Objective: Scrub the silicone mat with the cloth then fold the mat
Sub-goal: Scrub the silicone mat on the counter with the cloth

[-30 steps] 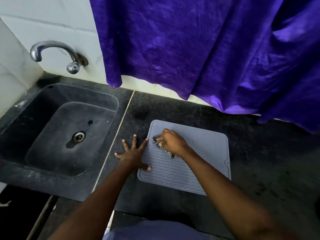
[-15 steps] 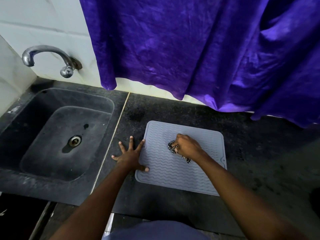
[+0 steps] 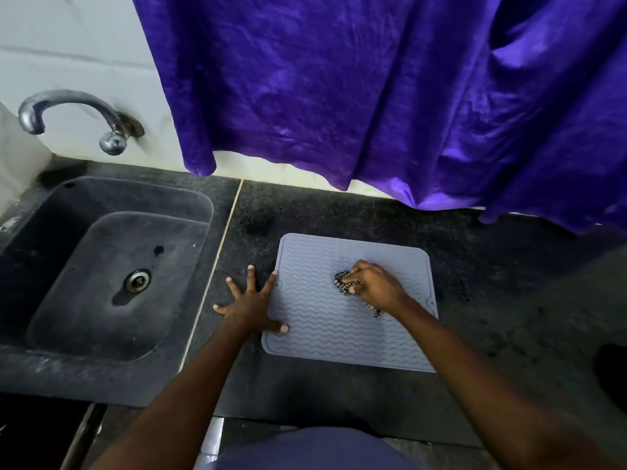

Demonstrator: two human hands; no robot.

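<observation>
Scrubbing is the step in hand: the right hand (image 3: pixel 375 287) is clenched around a bunched checked cloth (image 3: pixel 346 282) and presses it onto the grey silicone mat (image 3: pixel 325 330), which lies flat on the dark worktop (image 3: pixel 492 300). The cloth pokes out just ahead of the knuckles and again under the wrist. Beside it, the left hand (image 3: pixel 252 303) is spread flat and holds nothing, its thumb and forefinger resting on the mat's near-side edge while the other fingers lie on the worktop, towards the sink (image 3: pixel 44 337).

To do this well, I'd say the flat hand should bear down so the mat cannot creep, and the cloth should follow the wavy ribs, working out to the corners beyond the clenched hand. Folding looks some way off; the mat is not yet lifted anywhere.
</observation>
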